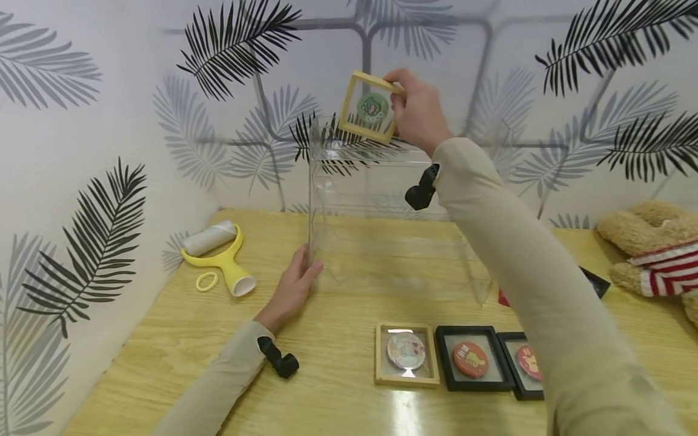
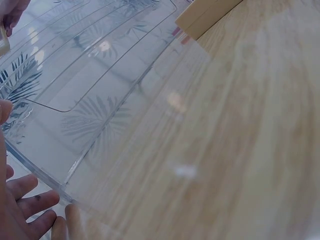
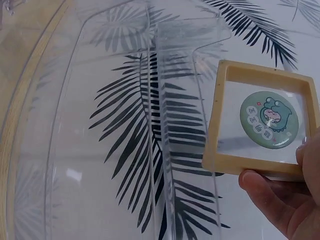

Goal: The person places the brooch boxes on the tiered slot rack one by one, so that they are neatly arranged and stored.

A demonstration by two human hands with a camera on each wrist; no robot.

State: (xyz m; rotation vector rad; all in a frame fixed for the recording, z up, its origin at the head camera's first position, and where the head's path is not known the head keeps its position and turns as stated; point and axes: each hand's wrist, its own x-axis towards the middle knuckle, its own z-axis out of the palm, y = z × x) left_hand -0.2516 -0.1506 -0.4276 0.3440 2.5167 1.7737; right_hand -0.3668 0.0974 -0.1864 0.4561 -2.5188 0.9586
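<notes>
A clear acrylic tiered display stand (image 1: 392,242) stands on the table against the wall. My left hand (image 1: 291,287) grips its left side panel low down, the thumb over the front edge; its fingers (image 2: 37,200) also show in the left wrist view. Above the stand's top tier, my right hand (image 1: 420,109) pinches a light yellow square frame (image 1: 349,106) by its right edge, tilted. Inside this clear-windowed frame is a round green badge (image 3: 270,120) with a cartoon figure. Whether the frame touches the stand, I cannot tell.
In front of the stand lie a wood-coloured frame (image 1: 380,357) and two black frames (image 1: 474,387), each with a round badge. A yellow-handled lint roller (image 1: 220,259) and a yellow ring (image 1: 207,290) lie at left. A teddy bear (image 1: 649,230) sits at right.
</notes>
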